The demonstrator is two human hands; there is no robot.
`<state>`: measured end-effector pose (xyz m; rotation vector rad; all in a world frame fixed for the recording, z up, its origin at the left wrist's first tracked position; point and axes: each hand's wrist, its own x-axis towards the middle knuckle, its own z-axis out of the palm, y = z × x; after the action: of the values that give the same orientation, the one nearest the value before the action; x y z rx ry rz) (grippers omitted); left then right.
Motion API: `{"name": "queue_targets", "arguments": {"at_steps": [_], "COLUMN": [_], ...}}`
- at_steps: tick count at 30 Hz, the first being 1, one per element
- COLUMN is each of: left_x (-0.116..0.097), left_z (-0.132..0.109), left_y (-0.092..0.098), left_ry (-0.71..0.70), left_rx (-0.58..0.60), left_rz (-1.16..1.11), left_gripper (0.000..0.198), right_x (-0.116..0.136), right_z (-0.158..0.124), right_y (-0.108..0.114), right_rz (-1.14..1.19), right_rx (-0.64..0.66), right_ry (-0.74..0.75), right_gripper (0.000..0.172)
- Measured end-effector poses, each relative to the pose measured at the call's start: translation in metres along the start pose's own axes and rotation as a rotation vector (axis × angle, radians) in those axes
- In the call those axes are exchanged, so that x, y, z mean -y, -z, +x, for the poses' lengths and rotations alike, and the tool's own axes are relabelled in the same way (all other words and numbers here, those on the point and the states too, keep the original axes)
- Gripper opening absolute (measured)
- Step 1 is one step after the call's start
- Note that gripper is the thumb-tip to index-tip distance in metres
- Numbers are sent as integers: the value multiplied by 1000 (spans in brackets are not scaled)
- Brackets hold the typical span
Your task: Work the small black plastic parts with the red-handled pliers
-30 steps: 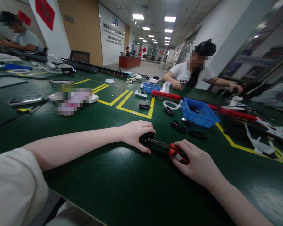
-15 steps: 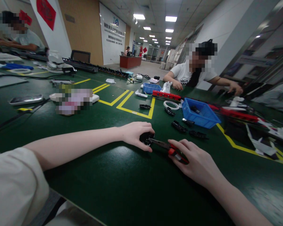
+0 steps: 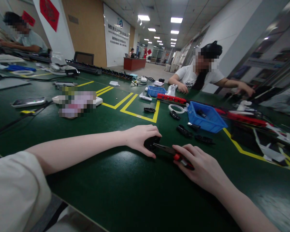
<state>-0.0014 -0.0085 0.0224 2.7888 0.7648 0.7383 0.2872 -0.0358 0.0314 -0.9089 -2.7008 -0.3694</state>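
Observation:
My left hand [image 3: 142,139] curls around a small black part [image 3: 149,143], thumb below and fingers above. What kind of part it is cannot be made out. In my right hand [image 3: 199,162] are long-nose pliers [image 3: 165,148] with red and black handles. Their dark jaws point left and their tip meets the black part inside my left hand's grip. Whether the jaws clamp it is too small to tell. Several similar black parts [image 3: 183,130] lie on the green table [image 3: 125,190] beyond my right hand, beside a blue bin [image 3: 205,120].
A white ring-shaped roll [image 3: 176,109], a smaller blue tray [image 3: 156,91] and red strips [image 3: 171,98] lie farther back. To the left are a phone-like device [image 3: 29,102] and a cable. Across the table sits a person [image 3: 203,75], one arm stretched right. Yellow tape [image 3: 140,116] marks the tabletop.
The view has shifted slightly. The black part appears turned a little in my left hand, and the pliers' tip stays against it. The person opposite has moved a hand slightly right.

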Motion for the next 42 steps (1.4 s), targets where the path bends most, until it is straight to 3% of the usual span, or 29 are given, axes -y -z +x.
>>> {"name": "queue_targets", "arguments": {"at_steps": [6,15,25,34,42], "left_x": [0,-1,-4,-3,-1], "left_z": [0,-1,-1,-1,-2], "left_y": [0,1,4,5,6], "left_ry": [-15,-15,24,60,63], "left_rx": [-19,3,73,136,162], "left_rz": [18,39,43,-1,-37], "left_gripper": [69,70,71,65,64], "right_x": [2,4,10,18,16], "right_z": [1,1,3,4,1], "right_y": [-1,3,6,7,4], "right_rz": [-52,-13,37,-11,25], "right_rx": [-13,44,107,98,31], "right_ry": [32,14,-26,-53,-76], "right_gripper": [51,40,42,42,53]}}
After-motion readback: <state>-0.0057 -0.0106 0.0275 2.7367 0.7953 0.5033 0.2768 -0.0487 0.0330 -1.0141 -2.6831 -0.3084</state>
